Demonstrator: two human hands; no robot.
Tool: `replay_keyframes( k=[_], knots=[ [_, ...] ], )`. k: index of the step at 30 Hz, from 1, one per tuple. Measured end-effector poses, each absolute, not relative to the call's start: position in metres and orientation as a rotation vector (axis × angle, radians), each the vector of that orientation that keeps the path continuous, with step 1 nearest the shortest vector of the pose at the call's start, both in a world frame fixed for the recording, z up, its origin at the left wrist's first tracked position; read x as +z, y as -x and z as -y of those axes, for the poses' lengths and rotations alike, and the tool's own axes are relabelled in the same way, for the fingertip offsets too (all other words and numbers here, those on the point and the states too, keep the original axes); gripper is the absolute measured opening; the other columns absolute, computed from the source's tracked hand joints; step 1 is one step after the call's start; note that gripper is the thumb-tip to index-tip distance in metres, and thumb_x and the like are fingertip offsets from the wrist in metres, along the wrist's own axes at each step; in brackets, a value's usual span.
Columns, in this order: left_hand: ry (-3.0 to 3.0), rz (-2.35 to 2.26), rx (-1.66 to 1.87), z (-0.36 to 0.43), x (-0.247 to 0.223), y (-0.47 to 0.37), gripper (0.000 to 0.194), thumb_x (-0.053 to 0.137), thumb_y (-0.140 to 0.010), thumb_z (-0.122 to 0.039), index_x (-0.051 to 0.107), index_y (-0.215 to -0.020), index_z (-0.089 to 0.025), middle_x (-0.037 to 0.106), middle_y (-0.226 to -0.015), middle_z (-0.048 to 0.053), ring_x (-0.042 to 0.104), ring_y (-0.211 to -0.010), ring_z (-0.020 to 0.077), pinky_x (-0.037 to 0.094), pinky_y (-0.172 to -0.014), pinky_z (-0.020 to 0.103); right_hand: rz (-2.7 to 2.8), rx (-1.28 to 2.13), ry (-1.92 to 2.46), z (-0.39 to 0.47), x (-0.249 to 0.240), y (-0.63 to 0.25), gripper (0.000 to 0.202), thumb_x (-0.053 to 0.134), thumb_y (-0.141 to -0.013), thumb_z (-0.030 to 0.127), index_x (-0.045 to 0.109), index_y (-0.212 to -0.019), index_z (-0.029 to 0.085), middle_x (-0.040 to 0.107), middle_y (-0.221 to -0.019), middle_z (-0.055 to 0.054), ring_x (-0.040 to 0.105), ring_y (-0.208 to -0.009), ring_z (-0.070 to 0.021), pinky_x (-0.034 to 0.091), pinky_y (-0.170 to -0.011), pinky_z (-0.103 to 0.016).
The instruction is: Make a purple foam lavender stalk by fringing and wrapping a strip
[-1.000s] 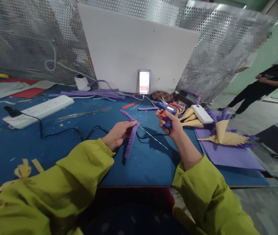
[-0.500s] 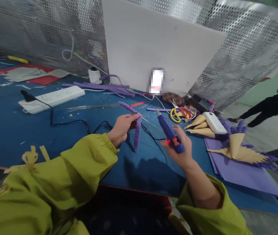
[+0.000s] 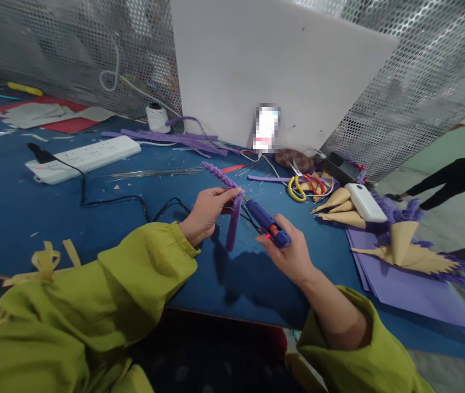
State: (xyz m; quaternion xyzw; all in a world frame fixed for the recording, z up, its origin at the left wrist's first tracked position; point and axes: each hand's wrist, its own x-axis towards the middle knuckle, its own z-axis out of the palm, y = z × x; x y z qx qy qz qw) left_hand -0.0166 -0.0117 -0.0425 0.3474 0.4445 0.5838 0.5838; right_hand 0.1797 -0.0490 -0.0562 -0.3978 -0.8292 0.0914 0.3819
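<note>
Between the thumb and fingers of my left hand (image 3: 208,213) is a purple fringed strip (image 3: 234,224). Its wound, spiky part points up and to the left, while a flat length hangs below my fingertips. My right hand (image 3: 292,248) is closed around a blue glue gun (image 3: 267,222) with orange parts and a small red light. The gun's nozzle points up-left and is right beside the strip at my left fingertips; whether they touch cannot be made out. A black cord passes behind both hands on the blue table (image 3: 175,251).
A white power strip (image 3: 88,158) lies at left, with purple strips (image 3: 170,139) behind. Yellow-and-red scissors (image 3: 296,188), a white box-like device (image 3: 365,202) and paper-wrapped purple flowers (image 3: 404,245) are at right. A lit phone (image 3: 265,128) leans on a white board.
My right hand has brought the glue gun leftward, closing the gap to the purple strip. My left hand keeps its hold on the strip. The view has shifted slightly.
</note>
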Motion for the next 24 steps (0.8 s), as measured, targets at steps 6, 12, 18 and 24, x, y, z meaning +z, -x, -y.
replay_keyframes(
  k=[6, 12, 18, 24],
  knots=[
    [-0.838, -1.028, 1.357, 0.0127, -0.0434, 0.0164, 0.029, 0.084, -0.062, -0.041, 0.076, -0.075, -0.015, 0.07, -0.07, 0.003, 0.059, -0.063, 0.0126, 0.046, -0.064, 0.027, 2.114, 0.262, 1.06, 0.0504, -0.0538, -0.1773, 0.032, 0.059, -0.089, 0.046, 0.042, -0.077, 0.023, 0.048, -0.07, 0.002, 0.043, -0.056, -0.0124, 0.033, -0.054, -0.024],
    [-0.831, -1.046, 1.348, 0.0128, -0.0419, 0.0159, 0.028, 0.084, -0.063, -0.039, 0.076, -0.075, -0.015, 0.069, -0.07, 0.003, 0.059, -0.063, 0.0122, 0.045, -0.064, 0.026, 2.11, 0.268, 1.079, 0.0497, -0.0537, -0.1784, 0.033, 0.058, -0.09, 0.047, 0.041, -0.076, 0.023, 0.048, -0.07, 0.002, 0.042, -0.056, -0.0124, 0.033, -0.054, -0.024],
    [-0.824, -1.045, 1.355, 0.0141, -0.0405, 0.0154, 0.029, 0.084, -0.062, -0.039, 0.076, -0.075, -0.014, 0.069, -0.069, 0.003, 0.058, -0.064, 0.0124, 0.045, -0.064, 0.026, 2.098, 0.275, 1.086, 0.0494, -0.0541, -0.1781, 0.035, 0.059, -0.089, 0.049, 0.04, -0.074, 0.023, 0.047, -0.068, 0.003, 0.04, -0.054, -0.0117, 0.031, -0.052, -0.024],
    [-0.821, -1.054, 1.364, 0.0139, -0.0409, 0.0148, 0.027, 0.084, -0.062, -0.038, 0.076, -0.074, -0.015, 0.068, -0.069, 0.003, 0.058, -0.064, 0.0126, 0.045, -0.065, 0.027, 2.1, 0.279, 1.109, 0.0492, -0.0531, -0.1776, 0.035, 0.059, -0.088, 0.048, 0.04, -0.074, 0.023, 0.047, -0.067, 0.003, 0.04, -0.054, -0.0119, 0.032, -0.053, -0.024]
  ],
)
